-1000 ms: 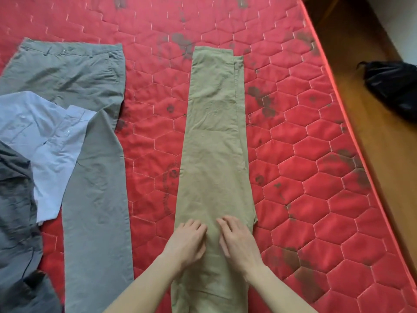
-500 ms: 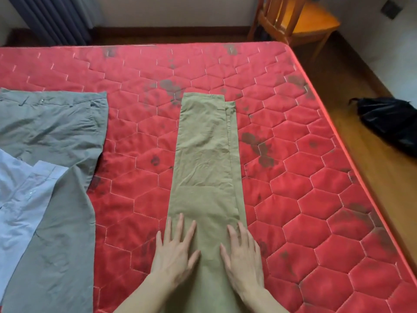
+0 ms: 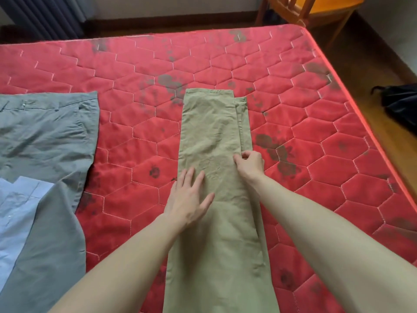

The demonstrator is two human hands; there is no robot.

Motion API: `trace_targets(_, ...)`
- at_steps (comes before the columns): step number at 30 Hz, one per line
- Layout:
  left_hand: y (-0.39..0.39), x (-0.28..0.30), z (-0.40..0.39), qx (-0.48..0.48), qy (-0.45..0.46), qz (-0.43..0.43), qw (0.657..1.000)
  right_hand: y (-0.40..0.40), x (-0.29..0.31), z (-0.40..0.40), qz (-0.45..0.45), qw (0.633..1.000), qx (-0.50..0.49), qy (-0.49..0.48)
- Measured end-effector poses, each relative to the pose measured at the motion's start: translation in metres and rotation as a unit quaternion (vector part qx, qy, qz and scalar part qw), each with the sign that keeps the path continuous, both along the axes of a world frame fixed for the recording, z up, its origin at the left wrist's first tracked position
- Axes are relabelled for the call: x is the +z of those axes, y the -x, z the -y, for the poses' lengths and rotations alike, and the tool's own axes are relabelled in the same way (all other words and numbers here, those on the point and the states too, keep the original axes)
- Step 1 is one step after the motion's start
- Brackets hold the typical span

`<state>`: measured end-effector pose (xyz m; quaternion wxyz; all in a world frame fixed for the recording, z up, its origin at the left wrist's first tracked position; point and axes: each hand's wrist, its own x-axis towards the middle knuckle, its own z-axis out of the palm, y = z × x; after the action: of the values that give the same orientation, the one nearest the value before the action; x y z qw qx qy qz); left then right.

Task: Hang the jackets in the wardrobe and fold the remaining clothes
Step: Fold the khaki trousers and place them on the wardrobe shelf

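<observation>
The khaki trousers lie lengthwise on the bed. The left hand presses flat; the right hand pinches the side edge. Best to align both legs' edges before folding.

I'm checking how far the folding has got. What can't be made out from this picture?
- Khaki trousers: near end cut off by the head view's bottom edge.
- Grey trousers and blue shirt: cut off by the left edge.
- Right hand: its grip is on the trousers' right edge; the fingertips are tucked under.
- Wardrobe, jackets: out of frame.
</observation>
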<state>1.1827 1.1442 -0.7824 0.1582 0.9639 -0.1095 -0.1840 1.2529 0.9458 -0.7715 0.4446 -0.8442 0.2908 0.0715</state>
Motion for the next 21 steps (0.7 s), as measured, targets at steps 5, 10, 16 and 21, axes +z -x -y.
trace_targets(5, -0.004, -0.004, 0.003, 0.019, 0.032, 0.039, 0.999, 0.004, -0.006, 0.0, 0.037, 0.994, -0.076, 0.07)
trace_targets(10, 0.006, -0.008, 0.012, 0.034, 0.065, 0.036, 0.997, 0.011, -0.017, 0.001, 0.037, 0.986, -0.149, 0.067)
trace_targets(16, -0.006, -0.002, 0.022, 0.169, 0.13, 0.034, 0.977, -0.021, -0.002, 0.016, 0.07, 0.997, -0.025, 0.004)
trace_targets(21, -0.013, 0.003, 0.02, 0.198, 0.127, 0.018, 0.972, -0.014, 0.0, 0.018, 0.175, 0.979, -0.061, 0.09)
